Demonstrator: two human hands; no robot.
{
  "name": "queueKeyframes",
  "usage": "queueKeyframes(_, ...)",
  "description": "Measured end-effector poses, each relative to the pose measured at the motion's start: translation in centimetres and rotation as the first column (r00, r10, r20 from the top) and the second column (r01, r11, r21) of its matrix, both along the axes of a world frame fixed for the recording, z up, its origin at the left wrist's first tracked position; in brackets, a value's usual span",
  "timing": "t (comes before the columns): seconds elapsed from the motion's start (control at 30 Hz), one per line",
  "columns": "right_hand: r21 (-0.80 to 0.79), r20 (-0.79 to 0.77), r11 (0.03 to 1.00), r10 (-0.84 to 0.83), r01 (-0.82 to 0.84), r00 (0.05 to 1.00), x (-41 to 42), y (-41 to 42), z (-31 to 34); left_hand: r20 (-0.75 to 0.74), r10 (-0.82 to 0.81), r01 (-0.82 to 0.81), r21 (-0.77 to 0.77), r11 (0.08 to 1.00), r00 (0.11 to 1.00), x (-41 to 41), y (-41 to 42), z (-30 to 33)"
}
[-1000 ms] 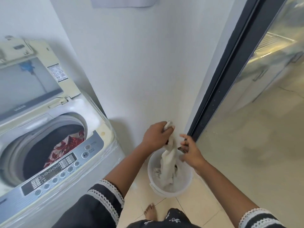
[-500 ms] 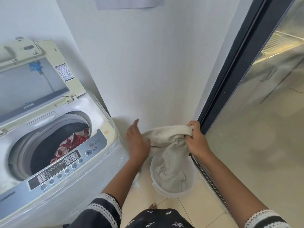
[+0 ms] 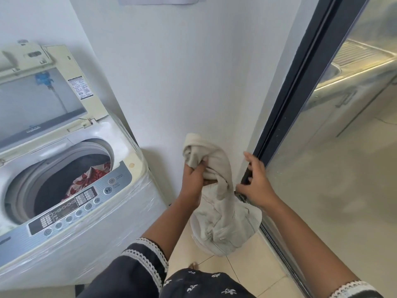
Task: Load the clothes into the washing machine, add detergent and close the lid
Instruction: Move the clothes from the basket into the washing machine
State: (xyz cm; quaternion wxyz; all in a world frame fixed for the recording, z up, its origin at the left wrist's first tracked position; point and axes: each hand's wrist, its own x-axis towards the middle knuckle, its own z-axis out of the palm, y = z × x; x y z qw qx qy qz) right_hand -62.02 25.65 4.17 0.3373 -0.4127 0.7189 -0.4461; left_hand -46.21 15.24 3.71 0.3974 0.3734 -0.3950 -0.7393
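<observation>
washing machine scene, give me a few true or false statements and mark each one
1. The washing machine lid is closed. False: it stands open.
2. The left hand grips the beige garment. True.
3. The right hand holds the garment too. False: it holds nothing, fingers spread beside it.
4. A red patterned cloth lies in the drum. True.
5. The garment hangs over a white bucket on the floor. True.

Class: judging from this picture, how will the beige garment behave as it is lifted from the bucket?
Probably floppy: the beige garment bunches in the left hand and sags below. Likely light, since one hand lifts it. Its tail may drag on the bucket.
</observation>
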Motion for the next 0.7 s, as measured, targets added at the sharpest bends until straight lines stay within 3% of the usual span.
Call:
queueKeyframes(0.07,0.103,-0.103,0.99,0.111,-0.101,0.988,-0.1,0.9,-1.5,-0.21,-0.066,0.094,0.125,0.988,0.975,-0.1,0.3,0.1)
queueKeyframes(0.13,-0.028,-0.038,0.986,0.163,-0.165,0.986,1.1,0.9,-2.4,-0.309,-0.113,0.177,0.187,0.966,0.944,-0.4,1.1,0.0)
queueKeyframes(0.2,-0.097,0.065,0.991,0.097,-0.091,0.993,2.5,0.6,-3.2,-0.316,-0.127,0.207,0.234,0.95,0.94,-0.7,1.5,-0.1)
queueKeyframes(0.3,-0.033,0.078,0.998,-0.05,0.053,0.996,2.5,0.3,-4.3,-0.135,-0.134,0.157,0.178,0.971,0.982,-0.5,1.2,-0.3)
queueKeyframes(0.37,-0.006,-0.076,0.995,-0.104,0.104,0.992,1.9,0.5,-4.7,0.156,-0.064,0.05,0.092,0.994,0.986,0.3,1.2,-0.9)
queueKeyframes(0.43,0.017,-0.329,0.995,-0.092,0.103,0.94,1.3,0.6,-4.5,0.504,0.141,-0.057,-0.177,0.983,0.852,1.4,1.7,-1.6)
queueKeyframes(0.47,0.068,-0.467,0.994,-0.046,0.087,0.883,1.2,0.5,-4.4,0.607,0.226,0.005,-0.355,0.935,0.762,1.8,2.0,-2.1)
queueKeyframes(0.5,0.148,-0.586,0.987,0.029,0.071,0.81,1.3,0.3,-4.0,0.646,0.244,0.142,-0.485,0.863,0.723,2.1,2.3,-2.7)
queueKeyframes(0.53,0.223,-0.671,0.973,0.109,0.06,0.734,1.8,0.0,-3.4,0.683,0.167,0.312,-0.52,0.795,0.711,2.1,2.8,-3.2)
queueKeyframes(0.6,0.27,-0.732,0.963,0.197,0.012,0.652,3.5,-0.9,-1.9,0.753,-0.1,0.581,-0.41,0.703,0.651,1.4,4.1,-3.7)
queueKeyframes(0.63,0.246,-0.736,0.969,0.202,-0.022,0.646,4.6,-1.4,-1.3,0.749,-0.158,0.61,-0.376,0.698,0.643,0.9,4.5,-4.0)
queueKeyframes(0.7,0.161,-0.717,0.982,0.183,-0.095,0.672,6.2,-2.0,-0.2,0.669,-0.116,0.451,-0.353,0.82,0.734,0.4,4.5,-3.9)
